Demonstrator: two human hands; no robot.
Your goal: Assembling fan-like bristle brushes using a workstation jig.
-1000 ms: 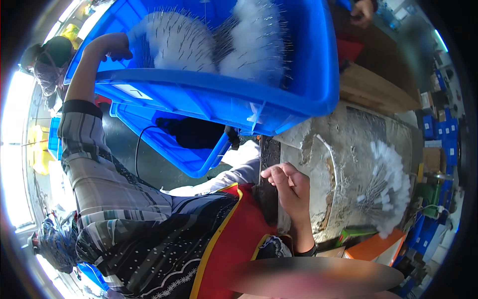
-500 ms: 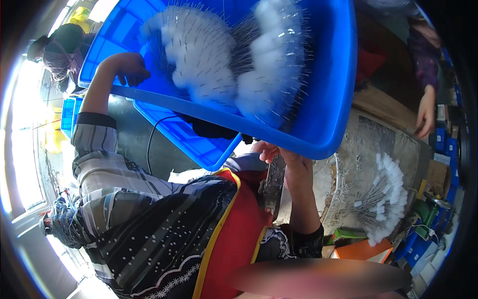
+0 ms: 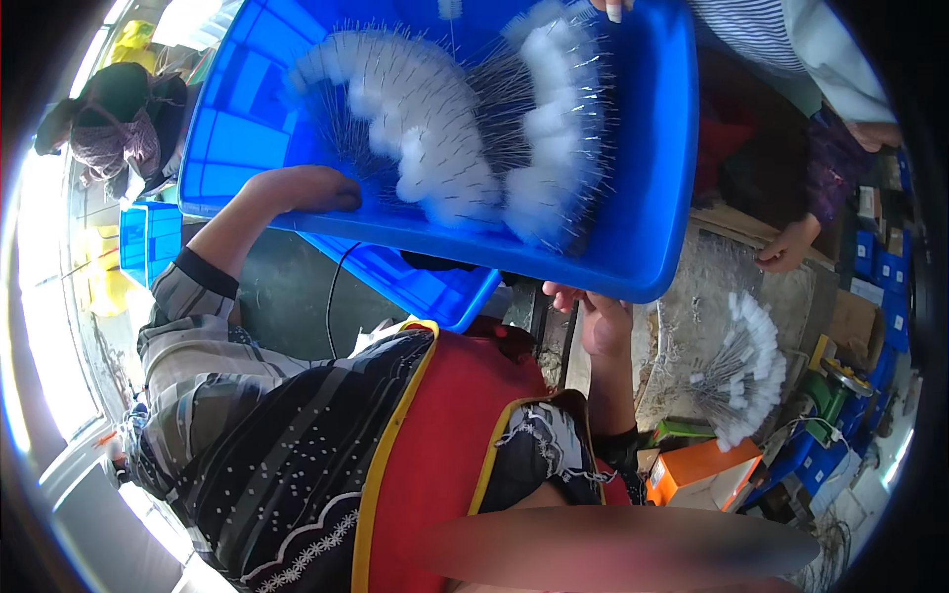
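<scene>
A large blue plastic bin tilts in front of me. In it lie two fanned bunches of white wire-stemmed brushes, one on the left and one on the right. My left hand reaches over the near left rim, fingers curled by the wire ends of the left bunch; what they grip, if anything, is hidden. Below the bin's near right edge, my right hand holds the bin from underneath, its fingertips partly covered. A single small brush shows near the bin's far side.
Another person's fingers touch the far rim. At right, a co-worker's hand is over the worktable. A further brush bunch lies there beside an orange box. Another blue bin sits underneath; someone sits at far left.
My left hand has moved right and down, closer to the brush wires. The bin has shifted slightly. Another person's fingers and striped sleeve have appeared at the far side; the co-worker's hand moved left.
</scene>
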